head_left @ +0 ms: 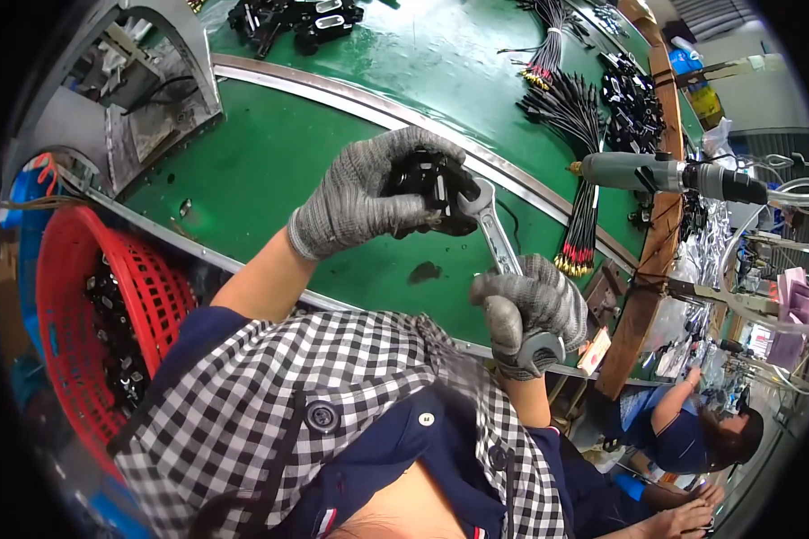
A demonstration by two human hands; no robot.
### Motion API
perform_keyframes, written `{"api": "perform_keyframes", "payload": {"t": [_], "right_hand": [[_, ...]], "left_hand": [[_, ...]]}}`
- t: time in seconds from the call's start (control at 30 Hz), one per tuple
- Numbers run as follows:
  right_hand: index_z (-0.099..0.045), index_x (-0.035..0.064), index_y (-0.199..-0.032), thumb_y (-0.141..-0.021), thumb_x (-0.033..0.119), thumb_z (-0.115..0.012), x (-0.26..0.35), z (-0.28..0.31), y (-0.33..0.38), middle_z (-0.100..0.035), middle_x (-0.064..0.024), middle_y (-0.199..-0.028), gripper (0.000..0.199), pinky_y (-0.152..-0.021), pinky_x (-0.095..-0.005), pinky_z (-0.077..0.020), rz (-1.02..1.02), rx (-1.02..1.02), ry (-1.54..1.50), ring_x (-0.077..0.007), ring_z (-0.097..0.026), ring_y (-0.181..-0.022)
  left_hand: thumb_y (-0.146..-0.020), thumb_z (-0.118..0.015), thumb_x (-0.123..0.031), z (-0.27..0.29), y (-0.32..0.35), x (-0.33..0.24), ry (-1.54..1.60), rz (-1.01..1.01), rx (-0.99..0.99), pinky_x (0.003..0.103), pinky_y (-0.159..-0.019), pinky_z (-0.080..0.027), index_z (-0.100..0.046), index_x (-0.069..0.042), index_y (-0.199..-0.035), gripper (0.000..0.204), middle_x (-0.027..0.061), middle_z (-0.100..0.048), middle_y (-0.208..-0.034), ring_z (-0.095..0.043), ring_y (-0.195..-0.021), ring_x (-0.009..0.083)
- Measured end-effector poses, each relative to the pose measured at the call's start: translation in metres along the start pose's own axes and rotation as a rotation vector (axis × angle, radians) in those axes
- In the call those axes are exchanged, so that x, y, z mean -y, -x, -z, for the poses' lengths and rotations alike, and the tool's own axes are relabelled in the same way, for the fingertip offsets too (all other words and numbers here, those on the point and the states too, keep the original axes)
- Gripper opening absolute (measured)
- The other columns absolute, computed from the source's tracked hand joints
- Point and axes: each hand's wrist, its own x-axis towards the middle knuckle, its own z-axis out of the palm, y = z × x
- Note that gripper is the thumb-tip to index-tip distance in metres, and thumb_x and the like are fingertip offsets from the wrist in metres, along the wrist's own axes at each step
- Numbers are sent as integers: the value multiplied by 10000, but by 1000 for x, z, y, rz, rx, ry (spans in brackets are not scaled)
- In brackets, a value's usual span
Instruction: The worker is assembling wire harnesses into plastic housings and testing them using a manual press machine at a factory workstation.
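Note:
Both my hands wear grey knit gloves. My left hand [368,193] is closed around a black part [428,191] with shiny metal bits, held above the green bench. My right hand [534,310] grips a double-ended metal wrench [499,235] by its lower half. The wrench's upper open jaw sits at the right side of the black part, against a dark piece there; whether it is fully seated I cannot tell. Its other jaw sticks out below my right fist. A thin dark cable curves out beside the wrench.
A metal rail [359,101] crosses the green bench [269,171]. Bundled black cables [584,216] and a hanging power screwdriver [656,172] are at right. Black parts [310,22] pile at the back. A red basket [166,278] stands at left, a grey machine frame [166,81] behind. Another person [683,431] works at lower right.

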Motion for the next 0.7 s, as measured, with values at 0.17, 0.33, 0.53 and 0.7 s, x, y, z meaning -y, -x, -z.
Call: {"api": "perform_keyframes", "payload": {"t": [0.17, 0.33, 0.53, 0.7], "right_hand": [[-666, 102, -741, -754, 214, -662, 5, -12, 9, -637, -51, -715, 113, -502, -313, -437, -190, 92, -151, -192, -578, -558], [-639, 50, -739, -825, 187, -573, -4, -44, 8, -619, -85, -661, 175, -496, -303, -446, -175, -241, -546, -205, -586, -560], [-598, 13, -725, -873, 253, -543, 0, -31, -5, -598, -95, -617, 288, -472, -280, -446, -474, -115, -618, -182, -572, -508], [-552, 20, -710, -867, 334, -560, -11, -11, -18, -579, -84, -616, 351, -422, -251, -410, -815, -74, -938, -143, -519, -444]], "left_hand": [[-739, -718, -183, -9, 11, -1, -19, -24, -39, 287, -741, -526, -555, -61, -1139, 449, 83, -639, -990, -635, -863, 162], [-724, -683, -136, -20, 9, -14, -231, 3, -67, 296, -770, -517, -547, -61, -1143, 446, 97, -639, -973, -645, -859, 181], [-719, -650, -111, -30, 10, -4, -396, -144, -112, 303, -757, -518, -527, -52, -1158, 459, 109, -641, -961, -648, -851, 196], [-742, -673, -96, -30, 2, -1, -412, -76, -39, 294, -758, -507, -529, -23, -1129, 419, 99, -643, -978, -630, -871, 171]]}}
